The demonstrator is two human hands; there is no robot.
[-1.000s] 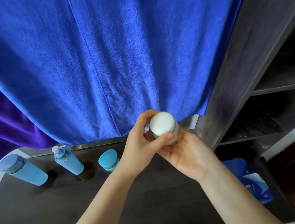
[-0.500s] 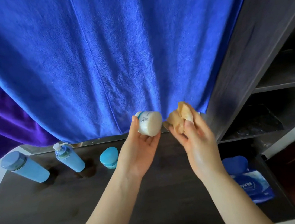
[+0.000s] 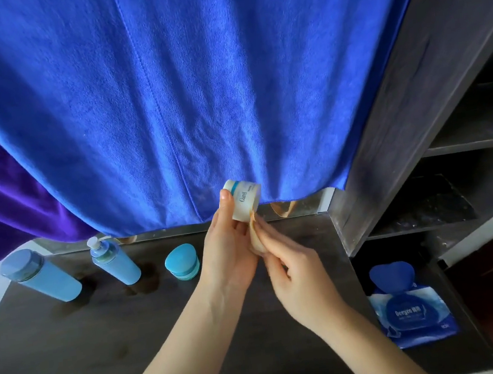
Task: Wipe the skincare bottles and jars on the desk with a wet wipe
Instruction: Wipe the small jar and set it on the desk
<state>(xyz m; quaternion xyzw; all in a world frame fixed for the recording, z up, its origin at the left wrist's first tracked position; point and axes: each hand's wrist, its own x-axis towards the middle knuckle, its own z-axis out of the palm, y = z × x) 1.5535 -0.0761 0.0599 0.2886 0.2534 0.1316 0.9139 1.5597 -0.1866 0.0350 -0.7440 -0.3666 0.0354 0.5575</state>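
Left hand (image 3: pixel 230 247) holds white jar (image 3: pixel 243 201) tilted above dark counter (image 3: pixel 72 345), thumb on its lid end. Right hand (image 3: pixel 295 276) presses crumpled wet wipe (image 3: pixel 257 241) against jar's underside. Two blue bottles (image 3: pixel 41 275) and teal jar (image 3: pixel 183 260) stand left, before blue cloth (image 3: pixel 196 85). Wipes pack (image 3: pixel 410 312) lies right.

The wet wipe (image 3: pixel 257 241) is mostly hidden between the left hand (image 3: pixel 231 250) and the right hand (image 3: pixel 298 276); only a small pale fold shows. The bottom of the white jar (image 3: pixel 244 201) is covered by fingers. Small print on the wipes pack (image 3: pixel 413 312) is too small to read. Both forearms are cut by the lower edge.
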